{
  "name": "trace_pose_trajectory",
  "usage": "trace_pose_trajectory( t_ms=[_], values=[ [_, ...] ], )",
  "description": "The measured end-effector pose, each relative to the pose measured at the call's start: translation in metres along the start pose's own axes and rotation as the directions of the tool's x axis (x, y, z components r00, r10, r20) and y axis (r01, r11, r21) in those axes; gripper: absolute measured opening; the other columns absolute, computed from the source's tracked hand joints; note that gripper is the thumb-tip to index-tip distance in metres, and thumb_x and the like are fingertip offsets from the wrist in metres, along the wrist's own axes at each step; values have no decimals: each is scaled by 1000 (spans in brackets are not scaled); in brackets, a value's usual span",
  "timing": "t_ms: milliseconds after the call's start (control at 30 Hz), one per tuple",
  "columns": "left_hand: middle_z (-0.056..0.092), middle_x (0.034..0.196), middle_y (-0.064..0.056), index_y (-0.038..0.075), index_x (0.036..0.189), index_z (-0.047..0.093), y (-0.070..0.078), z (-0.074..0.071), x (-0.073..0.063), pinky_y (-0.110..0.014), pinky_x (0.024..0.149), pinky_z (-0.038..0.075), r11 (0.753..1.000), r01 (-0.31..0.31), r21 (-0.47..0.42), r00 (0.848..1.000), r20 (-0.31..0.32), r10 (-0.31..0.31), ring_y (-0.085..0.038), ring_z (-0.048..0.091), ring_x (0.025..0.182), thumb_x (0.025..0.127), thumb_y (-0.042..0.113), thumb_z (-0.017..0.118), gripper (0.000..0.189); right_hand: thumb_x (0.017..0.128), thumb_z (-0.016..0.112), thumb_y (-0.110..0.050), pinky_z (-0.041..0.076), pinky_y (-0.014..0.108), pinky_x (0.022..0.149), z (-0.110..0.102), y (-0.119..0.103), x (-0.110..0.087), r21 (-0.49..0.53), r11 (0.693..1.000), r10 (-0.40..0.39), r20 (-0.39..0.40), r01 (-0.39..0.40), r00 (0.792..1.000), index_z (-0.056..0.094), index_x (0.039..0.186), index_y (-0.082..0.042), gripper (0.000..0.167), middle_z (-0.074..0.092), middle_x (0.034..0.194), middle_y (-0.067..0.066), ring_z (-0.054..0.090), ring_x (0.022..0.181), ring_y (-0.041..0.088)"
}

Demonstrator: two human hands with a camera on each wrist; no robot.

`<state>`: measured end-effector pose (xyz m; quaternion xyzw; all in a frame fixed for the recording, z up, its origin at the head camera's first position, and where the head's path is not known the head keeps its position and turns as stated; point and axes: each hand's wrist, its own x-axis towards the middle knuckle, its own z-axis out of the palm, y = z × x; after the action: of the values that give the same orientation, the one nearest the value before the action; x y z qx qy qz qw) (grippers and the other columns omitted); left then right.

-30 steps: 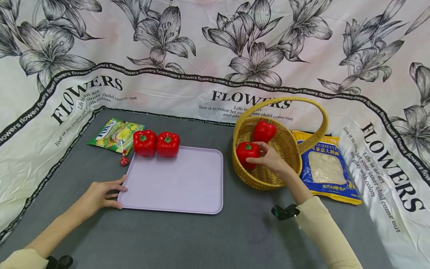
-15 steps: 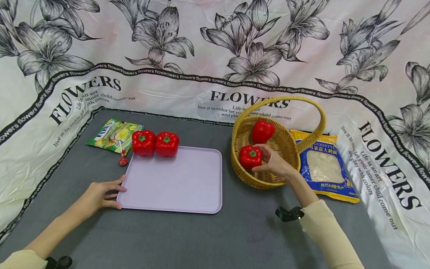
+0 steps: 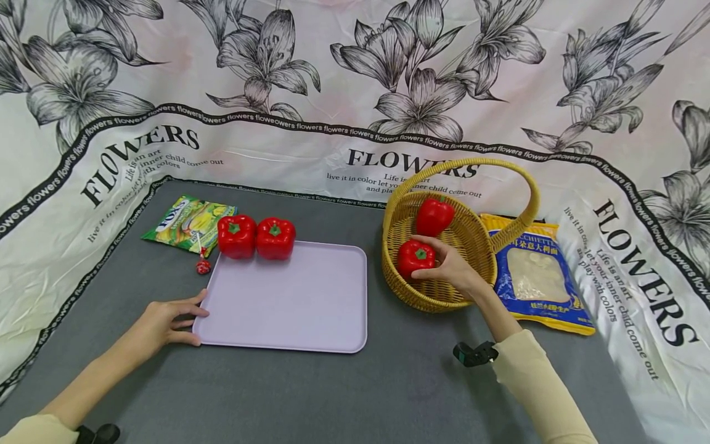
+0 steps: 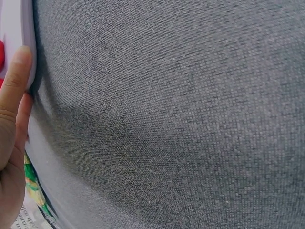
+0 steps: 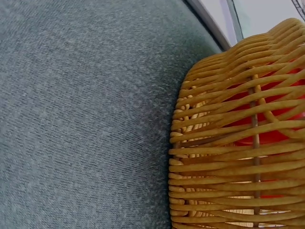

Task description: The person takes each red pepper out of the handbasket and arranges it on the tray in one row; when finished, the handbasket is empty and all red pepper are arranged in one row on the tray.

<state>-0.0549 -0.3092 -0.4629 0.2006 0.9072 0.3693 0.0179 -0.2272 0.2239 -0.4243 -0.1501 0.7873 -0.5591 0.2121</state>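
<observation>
In the head view my right hand (image 3: 450, 269) reaches into a yellow wicker basket (image 3: 399, 290) and holds a red bell pepper (image 3: 413, 258) between thumb and fingers. Behind it in the basket lies another red bell pepper (image 3: 434, 216). My left hand (image 3: 161, 324) rests its fingertips on the left edge of a lilac tray (image 3: 310, 302); the left wrist view has the thumb (image 4: 21, 59) along the tray's rim (image 4: 28, 28). Two more red bell peppers, one (image 3: 236, 237) beside the other (image 3: 275, 238), sit at the tray's far left corner. The basket wall hides my right hand in the right wrist view.
A green and yellow candy bag (image 3: 191, 223) and a red-wrapped lollipop (image 3: 203, 265) lie left of the peppers. Right of the basket is a blue and yellow pasta bag (image 3: 538, 277), partly behind the tall handle (image 3: 529, 206). Grey cloth (image 3: 266, 394) covers the table.
The held pepper has shifted slightly right inside the basket, its stem now facing more to the right. My right fingers have closed around its side. The left hand and tray stay put.
</observation>
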Motion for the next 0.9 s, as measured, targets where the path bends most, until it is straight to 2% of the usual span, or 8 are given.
trace_pose_trajectory(
  t_ms=[233,367,433,500,633,700,833,900],
  values=[
    [49,128,-36,-6,100,71,2,0,0,-27,70,57,1000,7,-6,1000,-8,-7,-38,59,103,60,8,87,45,77,82,-18,50,35,90,0,-1,-1,-104,994,-25,-53,20,998,48,141,-12,73,53,132,14,51,115,31],
    [48,128,-37,-6,101,70,1,0,0,-29,70,57,1000,11,-9,1000,-6,-11,-41,58,104,60,8,87,45,78,82,-18,50,33,89,-1,-3,-1,-121,993,-6,-55,-1,998,48,142,-13,73,52,134,16,50,115,31],
    [48,128,-37,-6,101,70,1,1,-1,-28,70,57,1000,10,-11,1000,-9,-10,-36,59,105,60,8,87,46,78,81,-17,49,34,90,0,-4,-2,-119,993,4,-49,-10,999,48,142,-14,72,50,135,16,49,116,32],
    [48,128,-37,-6,100,70,1,1,-2,-25,70,56,1000,5,-18,1000,-18,-5,-23,60,107,60,8,87,46,79,81,-17,48,35,91,0,-5,-1,-114,993,15,-45,-20,999,48,142,-14,72,50,135,16,48,117,32],
    [48,128,-37,-7,100,70,1,2,-2,-19,70,55,999,-2,-33,1000,-31,1,2,52,106,60,7,86,45,78,81,-18,49,34,90,0,-7,0,-116,992,32,-62,-39,998,50,141,-16,70,51,134,16,49,116,32],
    [48,128,-38,-7,100,70,2,1,-2,-19,71,55,999,-1,-38,1000,-31,0,2,52,106,61,6,86,45,78,82,-18,49,33,90,0,-7,0,-107,993,38,-71,-46,997,51,140,-16,70,52,134,17,50,116,32],
    [47,129,-38,-8,101,69,3,1,-2,-23,71,56,999,9,-39,1000,-22,-10,-11,58,105,62,7,85,45,79,80,-16,49,30,89,0,-9,-1,-70,996,49,-82,-55,995,50,141,-14,69,51,134,18,49,116,33],
    [47,129,-38,-8,101,69,3,0,-2,-25,71,56,999,14,-44,1000,-17,-15,-9,57,105,62,6,85,45,80,79,-14,50,28,88,0,-9,-1,-50,997,55,-83,-59,995,50,141,-13,68,50,135,19,49,116,33]
  ],
)
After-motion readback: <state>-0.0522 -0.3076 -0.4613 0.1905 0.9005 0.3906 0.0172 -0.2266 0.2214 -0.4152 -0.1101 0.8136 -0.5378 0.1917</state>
